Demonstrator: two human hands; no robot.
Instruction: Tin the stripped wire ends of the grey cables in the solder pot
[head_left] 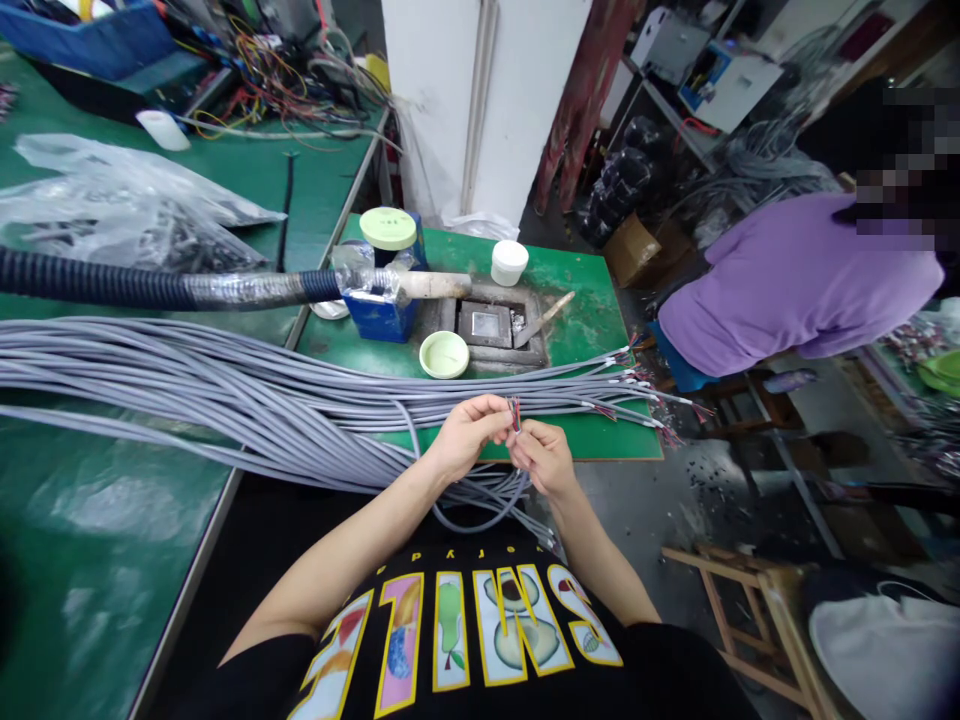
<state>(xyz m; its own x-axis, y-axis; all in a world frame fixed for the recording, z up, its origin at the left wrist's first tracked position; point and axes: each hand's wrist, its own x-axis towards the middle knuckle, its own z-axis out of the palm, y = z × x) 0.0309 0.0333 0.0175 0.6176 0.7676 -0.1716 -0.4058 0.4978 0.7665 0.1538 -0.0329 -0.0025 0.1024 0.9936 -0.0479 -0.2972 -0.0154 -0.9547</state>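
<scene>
My left hand (466, 434) and my right hand (543, 457) meet in front of my chest, both pinched on the stripped end of one grey cable (480, 512). Thin red, green and blue wire ends (514, 411) stick up between the fingertips. The cable loops down below my hands and back toward the bundle. A thick bundle of grey cables (225, 390) lies across the green table (90, 520) from the left, its stripped ends (637, 385) fanning out to the right.
A black corrugated hose (150, 288) ends over a blue box (382, 310) and a metal solder pot (486, 325). Nearby stand a pale green dish (444, 354) and white jar (509, 262). A person in a purple shirt (795, 280) bends at right. A wooden stool (757, 600) stands at lower right.
</scene>
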